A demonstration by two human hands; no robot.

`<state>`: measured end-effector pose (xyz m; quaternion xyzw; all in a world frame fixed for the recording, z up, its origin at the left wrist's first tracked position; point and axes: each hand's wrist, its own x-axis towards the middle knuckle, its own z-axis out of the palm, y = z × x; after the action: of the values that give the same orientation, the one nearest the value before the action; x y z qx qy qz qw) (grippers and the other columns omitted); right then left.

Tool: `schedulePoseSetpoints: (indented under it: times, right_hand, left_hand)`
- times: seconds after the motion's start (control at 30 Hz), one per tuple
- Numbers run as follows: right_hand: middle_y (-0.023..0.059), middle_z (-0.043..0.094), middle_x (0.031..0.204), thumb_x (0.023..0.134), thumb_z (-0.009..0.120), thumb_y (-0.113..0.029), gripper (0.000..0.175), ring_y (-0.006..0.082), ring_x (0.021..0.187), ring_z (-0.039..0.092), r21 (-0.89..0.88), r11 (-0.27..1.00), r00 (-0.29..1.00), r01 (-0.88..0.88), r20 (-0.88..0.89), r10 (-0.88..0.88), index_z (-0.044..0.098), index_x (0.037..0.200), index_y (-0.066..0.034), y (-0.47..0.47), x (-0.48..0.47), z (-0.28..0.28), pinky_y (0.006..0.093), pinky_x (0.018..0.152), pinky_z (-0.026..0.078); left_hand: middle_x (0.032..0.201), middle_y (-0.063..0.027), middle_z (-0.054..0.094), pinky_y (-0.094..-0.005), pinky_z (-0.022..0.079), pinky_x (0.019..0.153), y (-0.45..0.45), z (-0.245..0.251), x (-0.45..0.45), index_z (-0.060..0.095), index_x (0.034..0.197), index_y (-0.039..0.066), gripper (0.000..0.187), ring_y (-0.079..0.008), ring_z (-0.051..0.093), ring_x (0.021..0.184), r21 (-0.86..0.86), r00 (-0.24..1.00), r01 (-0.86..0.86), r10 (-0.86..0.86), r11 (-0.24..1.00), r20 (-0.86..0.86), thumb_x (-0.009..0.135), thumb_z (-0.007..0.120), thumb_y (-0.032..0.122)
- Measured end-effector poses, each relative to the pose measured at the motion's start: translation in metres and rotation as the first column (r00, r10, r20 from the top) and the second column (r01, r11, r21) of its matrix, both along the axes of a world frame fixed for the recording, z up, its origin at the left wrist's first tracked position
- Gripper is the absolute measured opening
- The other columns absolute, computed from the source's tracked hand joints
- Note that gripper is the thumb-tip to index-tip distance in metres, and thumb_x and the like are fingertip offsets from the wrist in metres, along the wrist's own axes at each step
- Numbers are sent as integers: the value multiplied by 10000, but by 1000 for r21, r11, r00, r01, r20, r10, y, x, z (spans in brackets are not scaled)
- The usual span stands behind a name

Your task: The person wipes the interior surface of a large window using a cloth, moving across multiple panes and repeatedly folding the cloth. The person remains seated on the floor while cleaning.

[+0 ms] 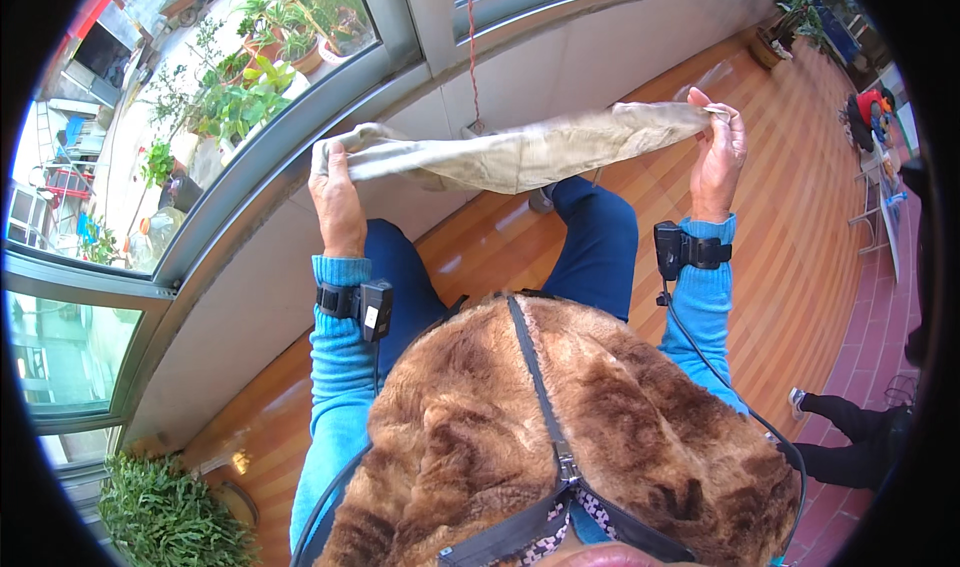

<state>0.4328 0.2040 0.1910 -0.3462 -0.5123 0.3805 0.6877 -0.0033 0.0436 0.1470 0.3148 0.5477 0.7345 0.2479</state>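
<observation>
A beige piece of cloth is stretched between my two hands, out in front of my knees. My left hand pinches its left end, with the thumb on top. At the other end, my right hand grips a corner between thumb and fingers. The cloth sags a little in the middle and looks slightly blurred there. Whether it is a garment or a plain rag, I cannot tell. Black devices on straps sit around both of my blue sleeves.
A low wall with metal-framed windows curves along the left and front. A red twisted cord hangs against it. A bushy green plant stands at lower left. Other people are at the right, one beside a table.
</observation>
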Motion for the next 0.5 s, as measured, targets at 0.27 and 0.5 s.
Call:
schedulePoseSetpoints:
  times: [0.27,0.5]
  right_hand:
    - [45,682,1059,1065,476,-123,141,124,1036,580,222,958,952,184,203,-230,609,1044,-84,-7,3,41,294,962,434]
    - [-8,597,1056,1077,545,-110,104,108,1011,579,264,959,989,-107,-74,131,619,1147,-89,-19,33,66,282,942,459]
  left_hand:
    - [1325,-105,693,-304,480,1021,-6,34,-11,700,1230,11,326,-148,619,1116,228,992,29,-1,973,-125,1105,503,238]
    - [1125,-128,629,-412,509,967,-28,60,-32,638,1127,51,347,-254,617,1051,589,806,315,-537,745,249,1073,575,388]
